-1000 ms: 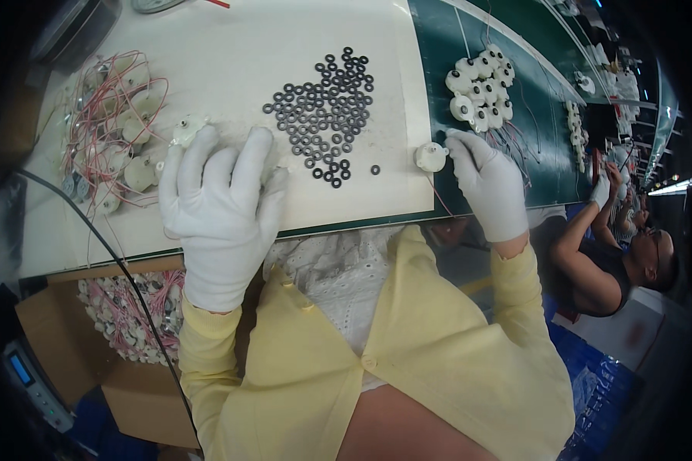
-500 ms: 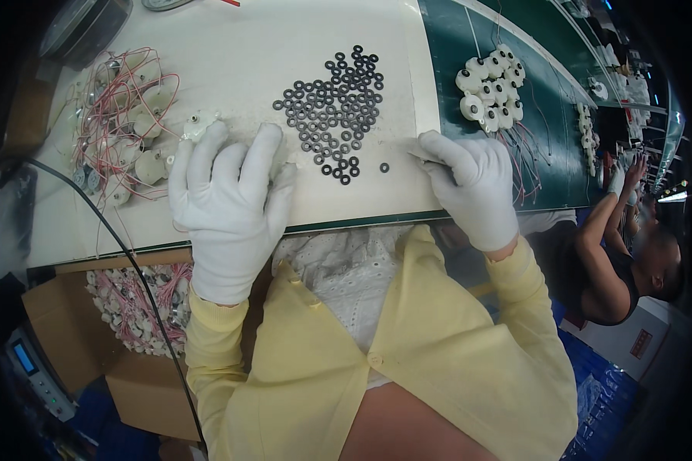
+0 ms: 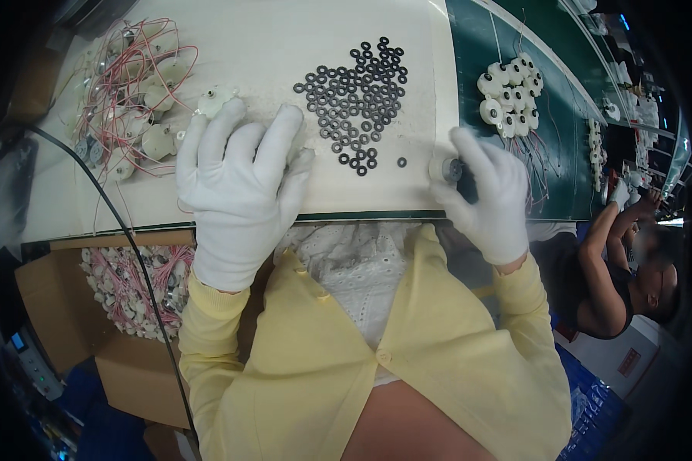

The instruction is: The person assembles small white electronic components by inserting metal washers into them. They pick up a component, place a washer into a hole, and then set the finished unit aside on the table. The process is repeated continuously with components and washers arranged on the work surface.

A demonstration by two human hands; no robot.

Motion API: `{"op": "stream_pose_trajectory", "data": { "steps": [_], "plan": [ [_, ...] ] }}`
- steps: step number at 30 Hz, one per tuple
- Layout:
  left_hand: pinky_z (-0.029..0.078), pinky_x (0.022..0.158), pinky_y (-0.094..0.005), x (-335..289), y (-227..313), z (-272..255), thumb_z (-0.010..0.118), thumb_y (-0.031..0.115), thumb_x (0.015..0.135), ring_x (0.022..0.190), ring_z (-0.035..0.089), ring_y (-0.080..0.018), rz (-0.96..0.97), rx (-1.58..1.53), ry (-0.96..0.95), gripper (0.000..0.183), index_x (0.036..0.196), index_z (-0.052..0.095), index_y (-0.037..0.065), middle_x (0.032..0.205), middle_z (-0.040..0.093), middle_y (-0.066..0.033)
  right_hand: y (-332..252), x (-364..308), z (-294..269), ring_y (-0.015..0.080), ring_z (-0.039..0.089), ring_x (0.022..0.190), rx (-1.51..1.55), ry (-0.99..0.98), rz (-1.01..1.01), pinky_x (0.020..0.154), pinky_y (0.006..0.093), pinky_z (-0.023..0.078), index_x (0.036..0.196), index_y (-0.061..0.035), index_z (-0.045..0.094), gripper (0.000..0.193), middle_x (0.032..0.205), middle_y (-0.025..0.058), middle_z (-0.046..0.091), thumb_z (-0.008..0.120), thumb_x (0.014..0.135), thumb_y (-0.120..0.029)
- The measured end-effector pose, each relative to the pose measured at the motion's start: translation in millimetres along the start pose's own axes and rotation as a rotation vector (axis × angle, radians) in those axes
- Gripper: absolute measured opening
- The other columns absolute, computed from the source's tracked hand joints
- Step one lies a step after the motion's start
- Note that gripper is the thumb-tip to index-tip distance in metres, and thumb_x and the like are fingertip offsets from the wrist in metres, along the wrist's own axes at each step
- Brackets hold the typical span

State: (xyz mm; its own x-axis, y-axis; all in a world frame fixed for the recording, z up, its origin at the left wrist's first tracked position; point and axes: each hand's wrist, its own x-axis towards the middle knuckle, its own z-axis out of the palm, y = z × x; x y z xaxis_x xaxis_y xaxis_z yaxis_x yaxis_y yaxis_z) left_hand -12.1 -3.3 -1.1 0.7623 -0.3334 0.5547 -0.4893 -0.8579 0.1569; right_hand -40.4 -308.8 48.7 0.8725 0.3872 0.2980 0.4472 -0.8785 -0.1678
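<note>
My left hand (image 3: 238,184), in a white glove, rests on the white work surface (image 3: 246,38) with fingers spread. Its fingertips are beside a small white plastic part (image 3: 217,100); what lies under the palm is hidden. My right hand (image 3: 488,192), also gloved, has thumb and forefinger apart around a small round grey-and-white piece (image 3: 446,170) at the board's right edge. The thumb is close to that piece, and I cannot tell whether it touches. Between my hands lie many small black rings (image 3: 354,104), with one single ring (image 3: 401,162) apart from them, nearest my right hand.
White motor-like parts with red wires (image 3: 150,100) are heaped at left. White round parts with black centres (image 3: 511,92) stand grouped on the green mat (image 3: 477,38). A cardboard box (image 3: 61,307) of wired parts and a black cable (image 3: 142,284) are lower left. Another person (image 3: 607,269) works at right.
My right thumb and forefinger have spread from a pinch on a thin edge, and the round grey-and-white piece now shows between them. My left hand looks much the same; the whole view has shifted slightly.
</note>
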Motion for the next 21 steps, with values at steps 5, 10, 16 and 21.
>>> {"op": "stream_pose_trajectory", "data": {
  "steps": [5, 10, 16, 21],
  "plan": [
    [0.046, 0.108, -0.0519, 0, 1, -1, 0.081, 0.024, 0.084, 0.116, 0.065, -0.0316, -0.028, 0.006, -0.009, 0.046, 0.128, 0.073, 0.017, 0.100, 0.068, -0.0043, 10, -1, 9, 0.0196, 0.067, 0.079, 0.455, -0.258, 0.193, 0.075, 0.0333, 0.052, 0.132, -0.0046, 0.067, 0.044, 0.095, 0.0067, 0.072, 0.079, 0.091, -0.015],
    [0.046, 0.107, -0.0508, -1, 0, -1, 0.080, 0.026, 0.084, 0.117, 0.064, -0.0309, -0.040, -0.010, -0.006, 0.044, 0.127, 0.074, 0.018, 0.099, 0.067, -0.0037, 7, -6, 20, 0.0140, 0.070, 0.077, 0.799, -0.203, 0.341, 0.072, 0.0270, 0.055, 0.135, -0.0001, 0.064, 0.041, 0.093, 0.0080, 0.075, 0.073, 0.095, -0.004],
    [0.045, 0.106, -0.0491, -1, 0, -1, 0.078, 0.027, 0.085, 0.117, 0.064, -0.0298, -0.063, -0.031, -0.015, 0.043, 0.127, 0.074, 0.019, 0.099, 0.066, -0.0032, 2, 5, 23, 0.0189, 0.070, 0.074, 0.772, -0.215, 0.217, 0.071, 0.0296, 0.055, 0.132, -0.0022, 0.064, 0.040, 0.089, 0.0092, 0.074, 0.074, 0.093, -0.003],
    [0.044, 0.107, -0.0485, -1, 0, 1, 0.079, 0.028, 0.085, 0.118, 0.064, -0.0289, -0.069, -0.043, -0.006, 0.044, 0.128, 0.074, 0.020, 0.100, 0.065, -0.0028, -3, 12, 20, 0.0295, 0.069, 0.072, 0.471, -0.237, 0.068, 0.066, 0.0364, 0.053, 0.127, -0.0061, 0.066, 0.043, 0.085, 0.0103, 0.072, 0.082, 0.087, -0.008]
  ]
}}
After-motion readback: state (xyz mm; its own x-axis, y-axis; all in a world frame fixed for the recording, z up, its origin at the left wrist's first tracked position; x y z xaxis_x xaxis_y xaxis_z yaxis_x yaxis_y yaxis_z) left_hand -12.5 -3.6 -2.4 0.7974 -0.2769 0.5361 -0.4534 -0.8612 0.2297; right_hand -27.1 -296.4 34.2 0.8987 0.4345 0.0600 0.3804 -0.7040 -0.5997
